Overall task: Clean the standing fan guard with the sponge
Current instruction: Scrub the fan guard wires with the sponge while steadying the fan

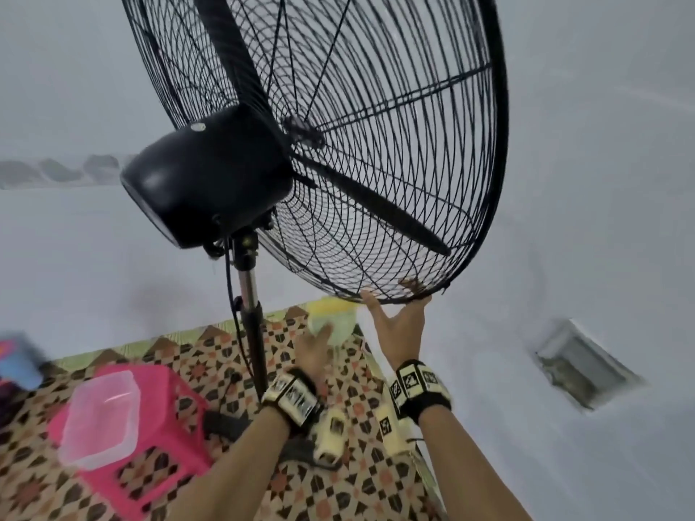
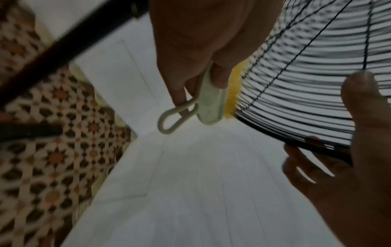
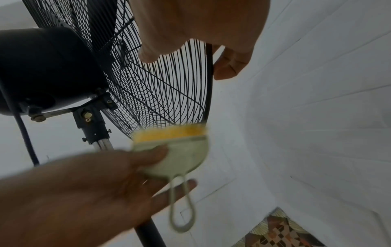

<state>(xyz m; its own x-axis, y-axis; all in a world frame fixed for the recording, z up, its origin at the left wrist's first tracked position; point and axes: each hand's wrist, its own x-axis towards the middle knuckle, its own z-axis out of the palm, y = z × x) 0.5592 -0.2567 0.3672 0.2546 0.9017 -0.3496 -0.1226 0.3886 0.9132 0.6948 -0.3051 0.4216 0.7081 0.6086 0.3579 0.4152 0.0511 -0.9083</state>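
sponge [image 1: 331, 319] in left hand [image 1: 314, 349], against guard [image 1: 376, 182]

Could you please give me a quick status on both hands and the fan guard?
Left hand holds the sponge against the fan guard bottom. Right hand grips the guard's lower rim. Nothing in the way.

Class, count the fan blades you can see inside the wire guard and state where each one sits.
2 visible: one blade runs from the hub up to the guard's top left, one blade runs down to the lower right. Another may be hidden behind the motor housing.
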